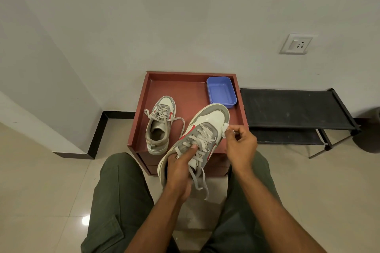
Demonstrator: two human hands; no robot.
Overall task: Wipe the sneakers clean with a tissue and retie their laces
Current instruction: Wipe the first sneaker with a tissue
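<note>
Mid-wipe, shoe 1. Left hand [178,170] grips held sneaker [197,139] at the collar; right hand [239,143] pinches tissue [226,129] vs its side. Laces [200,180] dangle untied. 2nd sneaker [160,125] waits on table [185,88], also untied, wipe status unclear.

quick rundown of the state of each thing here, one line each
held sneaker: lifted, laces untied and dangling
left hand: grips the held sneaker at its opening
right hand: pinches the tissue
tissue: crumpled, against the held sneaker's side
other sneaker: upright on the red tray, laces loose
red tray: on a low cabinet
blue container: open, looks empty
</note>
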